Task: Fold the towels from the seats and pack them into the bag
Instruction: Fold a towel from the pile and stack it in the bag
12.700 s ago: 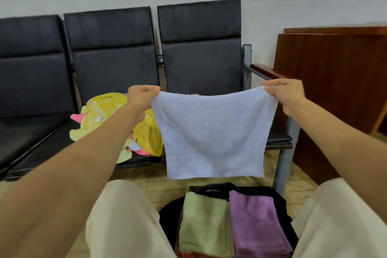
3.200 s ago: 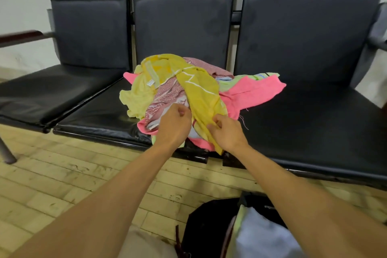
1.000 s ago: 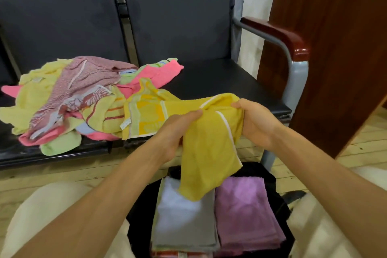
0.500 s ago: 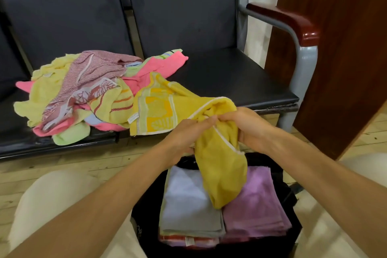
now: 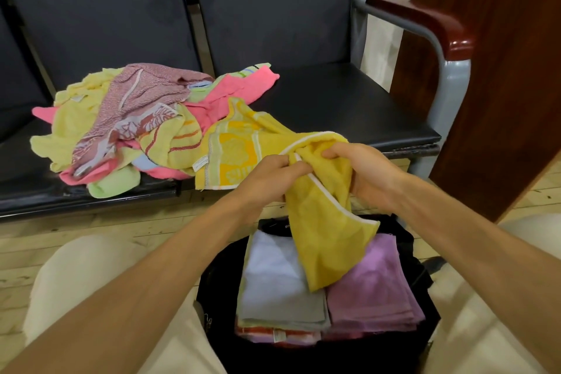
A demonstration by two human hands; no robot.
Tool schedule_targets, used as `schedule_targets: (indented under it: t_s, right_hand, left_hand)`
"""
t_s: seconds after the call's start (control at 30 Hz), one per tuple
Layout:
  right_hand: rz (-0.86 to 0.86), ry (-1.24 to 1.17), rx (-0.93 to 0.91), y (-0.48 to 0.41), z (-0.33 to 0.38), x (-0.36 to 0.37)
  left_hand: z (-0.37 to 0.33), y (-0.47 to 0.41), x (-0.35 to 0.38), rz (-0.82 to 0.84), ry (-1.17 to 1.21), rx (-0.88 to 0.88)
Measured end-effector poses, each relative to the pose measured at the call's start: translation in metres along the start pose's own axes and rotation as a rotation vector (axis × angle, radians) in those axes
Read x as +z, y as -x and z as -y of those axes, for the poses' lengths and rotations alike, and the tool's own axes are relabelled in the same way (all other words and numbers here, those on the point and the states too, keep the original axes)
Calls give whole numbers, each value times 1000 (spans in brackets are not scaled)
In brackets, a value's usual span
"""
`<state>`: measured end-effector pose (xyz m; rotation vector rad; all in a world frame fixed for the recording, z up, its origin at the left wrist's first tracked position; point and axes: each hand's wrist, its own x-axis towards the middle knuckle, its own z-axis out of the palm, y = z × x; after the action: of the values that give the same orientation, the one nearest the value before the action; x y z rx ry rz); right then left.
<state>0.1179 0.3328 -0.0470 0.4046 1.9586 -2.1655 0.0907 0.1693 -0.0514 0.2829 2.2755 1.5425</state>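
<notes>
Beneath black seats (image 5: 334, 106), pale wooden floorboards (image 5: 91, 228) meet a white wall (image 5: 385, 9).

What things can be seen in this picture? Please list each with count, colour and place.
yellow towel: 1, yellow with white edging, held above the bag, one end resting on the seat
towel pile: several, pink, yellow, green and patterned maroon, unfolded on the middle seat
white towel: 1, white, folded, top left in the bag
purple towel: 1, purple, folded, top right in the bag
bag: 1, black, open on the floor between the knees
seats: a row, black, behind the bag
armrest: 1, dark red on a grey frame, right end of the row
wooden panel: 1, dark brown, far right
floor: pale wood boards
left hand: 1, gripping the yellow towel
right hand: 1, gripping the yellow towel
</notes>
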Motion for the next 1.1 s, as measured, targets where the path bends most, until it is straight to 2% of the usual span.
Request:
schedule_targets:
  t_s: [0.1, 0.23, 0.37, 0.47, 0.57, 0.63, 0.77, 0.83, 0.87, 0.93, 1.03, 1.1]
  right_hand:
    - [19, 37, -5, 0, 0, 0]
    - [-51, 95, -28, -2, -3, 2]
    - [-151, -163, -25, -3, 4, -8]
    - [-230, -406, -18, -1, 13, -24]
    - [-309, -586, -56, 3, 20, -41]
    - [-378, -671, -82, 6, 23, -50]
    - [-434, -743, -139, 17, 26, -59]
    - [-424, -753, -146, 21, 25, -59]
    - [-418, -745, -143, 22, 24, -59]
    - [-410, -691, -125, 22, 23, -57]
    - [-438, -540, -108, 18, 22, -55]
    - [-500, -395, -105, 13, 20, -56]
  left_hand:
    - [0, 1, -1, -55, -33, 25]
    - [4, -2, -2, -172, -203, 81]
    - [7, -9, -12, -227, -156, 95]
    - [2, -10, -24, -270, 221, -7]
    - [0, -12, -41, -183, 695, -68]
    - [1, -12, -54, -199, 829, -88]
    - [-4, 0, -67, -169, 888, -71]
    - [-9, 9, -66, -100, 806, -53]
    - [-9, 11, -65, -86, 684, -45]
    - [-7, 12, -65, -151, 347, -40]
    - [5, 6, -71, -344, -210, 21]
    - [15, 1, -77, -362, -569, 72]
